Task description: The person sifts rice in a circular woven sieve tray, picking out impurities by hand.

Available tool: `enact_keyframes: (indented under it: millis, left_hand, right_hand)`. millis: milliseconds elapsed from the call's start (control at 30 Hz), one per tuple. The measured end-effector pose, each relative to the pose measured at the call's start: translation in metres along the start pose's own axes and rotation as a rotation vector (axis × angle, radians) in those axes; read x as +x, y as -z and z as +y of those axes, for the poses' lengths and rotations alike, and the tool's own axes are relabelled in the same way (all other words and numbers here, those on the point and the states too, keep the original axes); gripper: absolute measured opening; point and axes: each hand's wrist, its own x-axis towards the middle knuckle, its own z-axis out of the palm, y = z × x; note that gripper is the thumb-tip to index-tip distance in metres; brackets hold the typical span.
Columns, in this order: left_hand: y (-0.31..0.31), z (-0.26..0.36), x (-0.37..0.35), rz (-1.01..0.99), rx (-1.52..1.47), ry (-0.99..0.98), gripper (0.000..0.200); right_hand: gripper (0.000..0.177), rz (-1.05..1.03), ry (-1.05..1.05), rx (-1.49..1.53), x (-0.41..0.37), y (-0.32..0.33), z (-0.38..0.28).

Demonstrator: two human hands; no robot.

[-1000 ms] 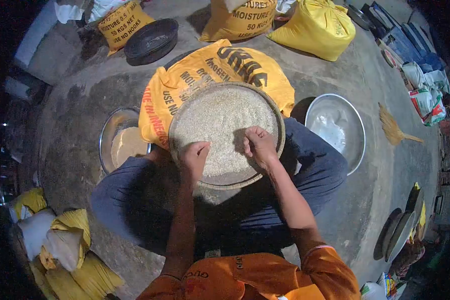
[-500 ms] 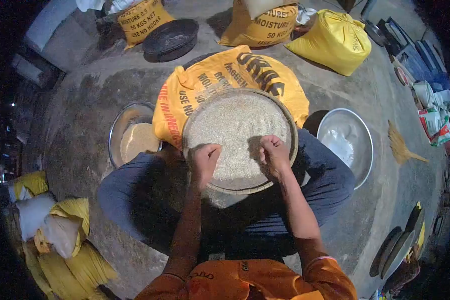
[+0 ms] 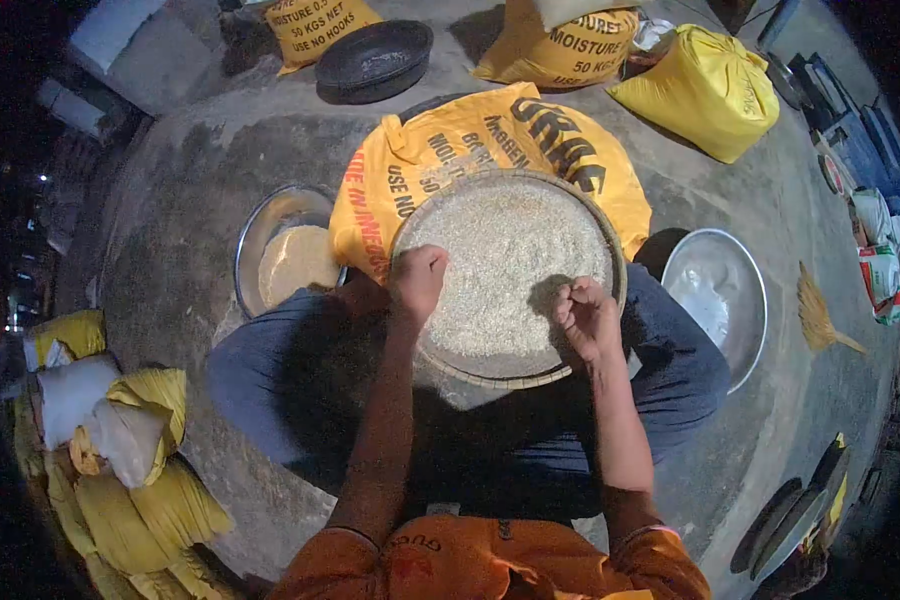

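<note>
A round, shallow woven tray (image 3: 502, 382) rests over my crossed legs, its inside spread with pale grain (image 3: 500, 260). At the tray's left edge is my left hand (image 3: 419, 282), its fingers closed; whatever they hold, if anything, is hidden. Over the right part of the grain is my right hand (image 3: 587, 318), palm partly up, with the fingers curled together; anything between them is too small to name. A yellow printed sack (image 3: 610, 190) lies under the far side of the tray.
A metal bowl (image 3: 245, 262) with tan grain stands at left, a metal basin (image 3: 760, 330) at right. Behind are a black pan (image 3: 375, 65), a yellow sack (image 3: 705, 95) and printed sacks. A broom (image 3: 818, 315) lies right; folded sacks (image 3: 140, 520) lie lower left.
The view has shifted, so the scene sits further right. My left hand has moved up along the tray's left edge. My right hand has turned its palm upward, and the grain's surface looks different.
</note>
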Motion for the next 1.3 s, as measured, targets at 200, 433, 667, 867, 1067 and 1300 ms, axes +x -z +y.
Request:
enact_keyframes:
  millis: [200, 433, 667, 867, 1067, 1300]
  left_hand:
    - [-0.004, -0.026, -0.002, 0.120, 0.158, -0.073, 0.004]
    - [-0.001, -0.037, -0.007, 0.131, 0.182, -0.029, 0.015]
    - [-0.003, -0.021, -0.001, 0.016, 0.207, 0.241, 0.022]
    - [-0.012, -0.017, 0.003, -0.050, 0.270, 0.170, 0.028]
    - [-0.020, 0.017, 0.003, -0.099, 0.305, 0.178, 0.023]
    - [-0.025, 0.072, -0.024, -0.362, 0.034, 0.109, 0.017]
  right_hand:
    - [0.009, 0.039, -0.009, -0.116, -0.003, -0.008, -0.003]
    - [0.010, 0.056, 0.096, -0.366, 0.002, -0.011, 0.005]
    - [0.011, 0.073, 0.132, -0.426, 0.002, -0.007, 0.008]
    - [0.013, 0.148, 0.100, -0.459, -0.004, -0.013, 0.001]
    - [0.011, 0.170, 0.107, -0.484, -0.005, -0.019, 0.000]
    - [0.012, 0.130, 0.088, -0.475, -0.005, -0.015, 0.001]
